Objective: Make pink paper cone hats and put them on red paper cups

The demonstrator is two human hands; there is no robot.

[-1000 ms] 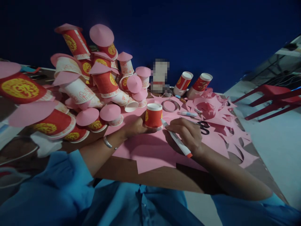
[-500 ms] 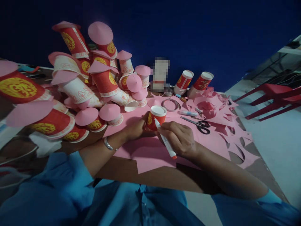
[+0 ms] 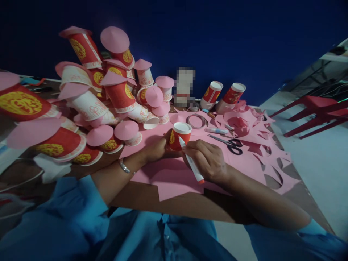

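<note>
My left hand (image 3: 160, 148) is closed around the left side of a red paper cup (image 3: 178, 140) with a yellow emblem and a white rim. Some of its fingers are hidden behind and under the cup. A white marker (image 3: 194, 163) with a red end is gripped in my right hand (image 3: 208, 161), its white end up against the cup's front. Whether that end is a cap or a glue nozzle I cannot make out. Beneath both hands lies pink paper (image 3: 176, 175). Black-handled scissors (image 3: 232, 145) rest to the right of the cup, blades pointing left.
Several cups with pink cone tops (image 3: 119, 92) are piled at the left. Two cup stacks (image 3: 212, 95) stand at the back. A tape roll (image 3: 196, 121), a clear tube (image 3: 216, 131) and pink scraps (image 3: 272, 170) lie on the table (image 3: 152, 203). A red stool (image 3: 315, 108) is beyond it.
Almost nothing differs. The cup and both hands keep the same hold, and the scene has shifted only very slightly with the camera.
</note>
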